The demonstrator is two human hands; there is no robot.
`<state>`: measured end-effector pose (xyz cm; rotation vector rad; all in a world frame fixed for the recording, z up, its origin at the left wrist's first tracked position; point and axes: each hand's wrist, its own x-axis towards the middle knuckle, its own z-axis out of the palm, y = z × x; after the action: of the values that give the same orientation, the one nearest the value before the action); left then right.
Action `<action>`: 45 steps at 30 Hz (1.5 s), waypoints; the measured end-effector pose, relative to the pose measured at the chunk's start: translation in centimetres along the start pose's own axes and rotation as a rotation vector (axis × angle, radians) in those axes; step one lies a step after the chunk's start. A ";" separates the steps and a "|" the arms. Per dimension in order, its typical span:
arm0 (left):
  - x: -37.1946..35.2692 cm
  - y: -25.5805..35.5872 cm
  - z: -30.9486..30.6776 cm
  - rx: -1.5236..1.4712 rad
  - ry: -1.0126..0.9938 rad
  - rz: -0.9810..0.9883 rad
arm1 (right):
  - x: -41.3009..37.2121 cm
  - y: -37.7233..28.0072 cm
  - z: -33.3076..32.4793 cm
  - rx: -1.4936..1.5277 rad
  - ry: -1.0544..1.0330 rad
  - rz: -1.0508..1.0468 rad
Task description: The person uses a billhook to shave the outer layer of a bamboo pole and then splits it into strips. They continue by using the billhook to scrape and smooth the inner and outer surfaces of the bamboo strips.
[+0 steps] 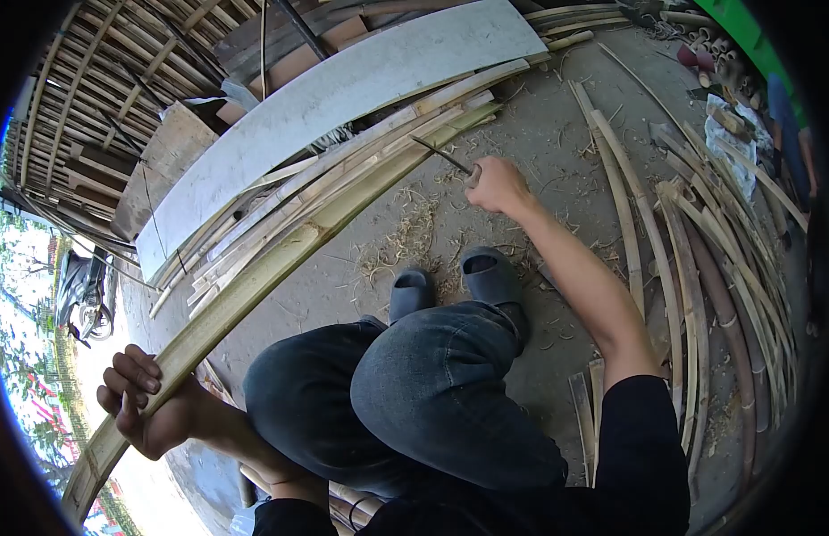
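A long split bamboo strip (254, 292) slants across the view from the lower left to the upper middle, its pale hollow side up and a node partway along. My left hand (155, 408) is closed around its lower-left part, fingers curled over the edge. In a closed fist, my right hand (502, 186) grips a knife (446, 155) by its short handle. The thin dark blade points up and left, its tip overlapping the strip near the far end. Below the strip, curly bamboo shavings (398, 239) lie on the floor.
More bamboo strips (343, 170) lie beyond the one in hand, beside a long whitish board (343, 89). Many bamboo lengths (700, 277) are piled at right. My knees and grey slippers (491, 275) are between my arms. A motorcycle (86, 290) stands far left; a person (790, 143) shows at the right edge.
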<state>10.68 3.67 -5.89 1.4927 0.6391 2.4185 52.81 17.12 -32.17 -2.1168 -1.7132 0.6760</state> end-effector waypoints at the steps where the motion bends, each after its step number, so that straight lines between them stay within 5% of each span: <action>1: 0.0 0.1 0.2 -0.021 -0.006 0.006 | 1.9 0.2 0.0 -0.047 0.036 0.141; 4: -0.4 1.9 -0.3 -0.017 -0.059 0.062 | 6.2 8.3 0.6 -0.076 -0.037 0.479; 8: -0.8 2.4 -1.5 0.007 -0.019 0.016 | 3.6 8.0 1.5 -0.054 0.069 0.240; 13: 0.7 1.1 -3.0 -0.058 -0.012 -0.010 | -3.3 -2.7 -1.1 0.222 0.099 -0.181; 20: 1.0 0.0 -5.3 -0.043 0.031 -0.049 | 9.8 13.2 3.3 -0.184 -0.095 0.465; 23: 1.1 -1.0 -5.7 -0.017 0.174 -0.105 | 8.6 14.5 4.2 -0.218 -0.130 0.330; 25: 1.2 -4.5 -6.3 0.121 0.258 -0.093 | 6.7 13.2 7.1 0.105 0.187 0.149; 27: 1.2 -8.3 -4.2 0.343 0.514 -0.122 | 1.1 2.4 2.2 0.391 0.035 0.063; 30: 1.7 -10.7 -8.2 0.342 0.493 -0.151 | -4.3 -8.1 1.2 0.689 0.132 -0.332; 36: -1.5 -9.6 -4.0 0.806 0.650 -0.051 | -7.4 -17.9 1.1 0.421 -0.105 -0.704; 41: -5.2 -8.5 -4.5 0.786 0.800 -0.093 | -7.4 -17.6 0.8 0.175 -0.228 -0.557; 45: -7.4 -7.5 -5.8 0.708 0.876 -0.277 | -1.0 -5.9 2.4 0.148 -0.103 -0.161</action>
<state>8.64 5.83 -17.50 0.3066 1.8658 2.6506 46.51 17.35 -30.91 -1.8521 -1.8039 0.8488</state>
